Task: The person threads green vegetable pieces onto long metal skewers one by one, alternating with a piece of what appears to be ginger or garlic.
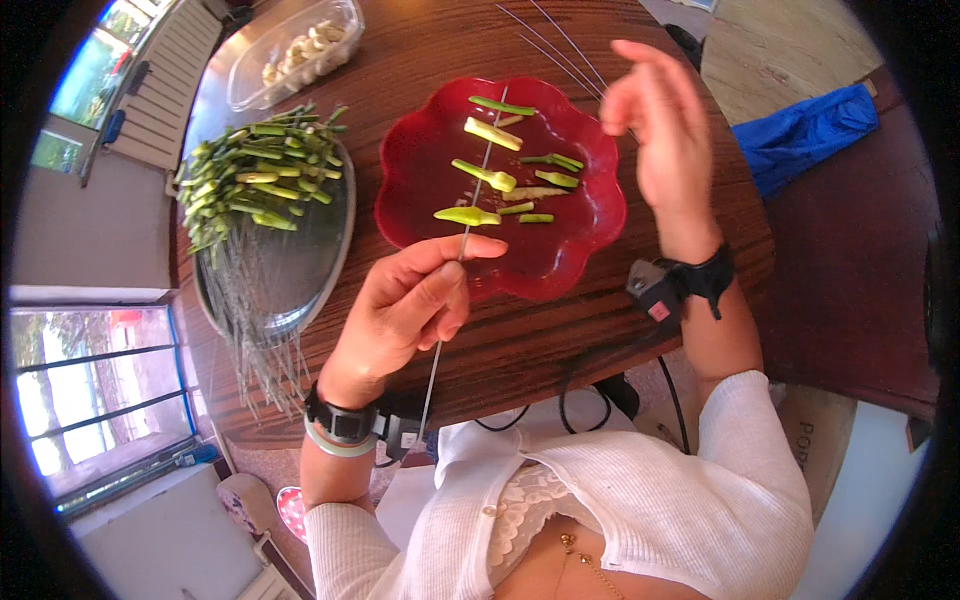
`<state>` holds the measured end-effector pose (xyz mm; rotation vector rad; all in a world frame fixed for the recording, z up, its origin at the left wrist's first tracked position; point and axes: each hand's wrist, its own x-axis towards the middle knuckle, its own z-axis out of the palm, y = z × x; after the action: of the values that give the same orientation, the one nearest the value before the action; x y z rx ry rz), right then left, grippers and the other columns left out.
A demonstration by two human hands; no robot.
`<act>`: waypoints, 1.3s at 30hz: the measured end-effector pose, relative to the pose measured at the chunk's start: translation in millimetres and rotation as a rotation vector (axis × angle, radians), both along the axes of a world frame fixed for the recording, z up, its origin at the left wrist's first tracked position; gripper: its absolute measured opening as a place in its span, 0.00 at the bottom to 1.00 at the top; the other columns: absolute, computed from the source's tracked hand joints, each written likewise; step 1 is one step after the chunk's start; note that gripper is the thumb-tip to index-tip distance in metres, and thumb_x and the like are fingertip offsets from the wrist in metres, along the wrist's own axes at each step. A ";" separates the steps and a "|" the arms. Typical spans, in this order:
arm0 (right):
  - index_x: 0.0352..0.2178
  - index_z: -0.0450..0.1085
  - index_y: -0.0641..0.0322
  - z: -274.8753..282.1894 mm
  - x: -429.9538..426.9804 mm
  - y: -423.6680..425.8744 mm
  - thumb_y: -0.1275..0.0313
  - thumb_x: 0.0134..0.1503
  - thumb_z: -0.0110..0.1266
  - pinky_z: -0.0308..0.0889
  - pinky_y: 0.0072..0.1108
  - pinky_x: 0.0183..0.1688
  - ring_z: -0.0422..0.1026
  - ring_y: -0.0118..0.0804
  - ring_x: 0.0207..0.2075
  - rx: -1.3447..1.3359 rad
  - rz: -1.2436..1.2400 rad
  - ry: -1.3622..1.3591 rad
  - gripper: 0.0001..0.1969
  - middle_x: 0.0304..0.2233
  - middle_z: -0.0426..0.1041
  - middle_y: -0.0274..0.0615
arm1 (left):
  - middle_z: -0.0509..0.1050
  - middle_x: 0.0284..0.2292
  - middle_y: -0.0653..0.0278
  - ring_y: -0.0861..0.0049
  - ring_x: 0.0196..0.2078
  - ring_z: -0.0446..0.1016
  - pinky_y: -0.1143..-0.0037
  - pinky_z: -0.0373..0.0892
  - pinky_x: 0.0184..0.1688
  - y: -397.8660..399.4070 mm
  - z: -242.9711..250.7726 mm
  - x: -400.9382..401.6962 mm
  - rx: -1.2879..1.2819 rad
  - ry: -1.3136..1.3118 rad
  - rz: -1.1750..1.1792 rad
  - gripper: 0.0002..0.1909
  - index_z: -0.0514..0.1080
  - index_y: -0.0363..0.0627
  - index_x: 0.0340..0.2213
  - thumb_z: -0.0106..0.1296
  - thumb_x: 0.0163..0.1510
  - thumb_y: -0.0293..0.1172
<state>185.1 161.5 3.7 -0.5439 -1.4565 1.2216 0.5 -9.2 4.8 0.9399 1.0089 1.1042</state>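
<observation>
My left hand [420, 292] grips a thin metal skewer [430, 390] between thumb and fingers. Several green vegetable stem pieces [493, 134] are threaded crosswise along the skewer, apart from one another, above a red scalloped plastic tray [499, 281]. Loose cut stem pieces [556, 178] lie in the tray's right half. My right hand [660, 124], slightly blurred, is raised over the tray's right edge with fingers parted and nothing seen in them. Beyond its fingertips, several bare metal skewers [559, 56] rest on the wooden table.
At left, an oval metal platter [346, 232] holds a pile of skewered green stems [262, 169], with bare skewer ends hanging past its near rim. A clear plastic box [240, 82] with pale pieces stands at the far left. Black cables [577, 427] hang by the table's near edge.
</observation>
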 end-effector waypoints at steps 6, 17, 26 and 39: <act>0.45 0.61 0.61 -0.3 55.7 53.0 0.75 0.49 0.49 0.57 0.11 0.23 0.60 0.19 0.19 0.144 -0.297 -0.149 0.19 0.17 0.64 0.28 | 0.61 0.13 0.72 0.93 0.12 0.53 0.91 0.50 0.14 -2.4 20.9 0.1 0.102 -0.008 0.032 0.16 0.61 0.35 0.44 0.31 0.55 0.25; 0.43 0.62 0.61 6.4 45.9 39.3 0.77 0.46 0.46 0.58 0.19 0.44 0.64 0.27 0.39 0.423 -0.293 -0.384 0.19 0.38 0.67 0.36 | 0.59 0.17 0.74 0.93 0.15 0.51 0.91 0.46 0.16 -54.4 84.2 -56.2 0.285 0.686 0.557 0.18 0.61 0.37 0.46 0.36 0.54 0.26; 0.45 0.60 0.61 -1.1 37.4 33.6 0.80 0.48 0.44 0.60 0.15 0.38 0.64 0.23 0.33 0.197 -0.063 -0.328 0.20 0.36 0.65 0.36 | 0.64 0.15 0.66 0.86 0.19 0.64 0.83 0.60 0.21 -31.4 62.2 -111.4 0.101 1.369 0.524 0.10 0.68 0.35 0.34 0.40 0.50 0.24; 0.35 0.67 0.64 -28.2 68.2 68.1 0.69 0.44 0.52 0.63 0.24 0.37 0.68 0.37 0.35 0.254 -0.325 -0.905 0.15 0.32 0.69 0.44 | 0.69 0.21 0.46 0.51 0.26 0.69 0.61 0.65 0.28 -8.1 42.3 -113.3 -0.010 2.001 0.484 0.10 0.65 0.38 0.22 0.36 0.48 0.30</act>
<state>253.4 229.6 -24.5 -1.1926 -2.1147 0.5074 -112.8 -17.3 47.1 1.8018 2.8992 0.1122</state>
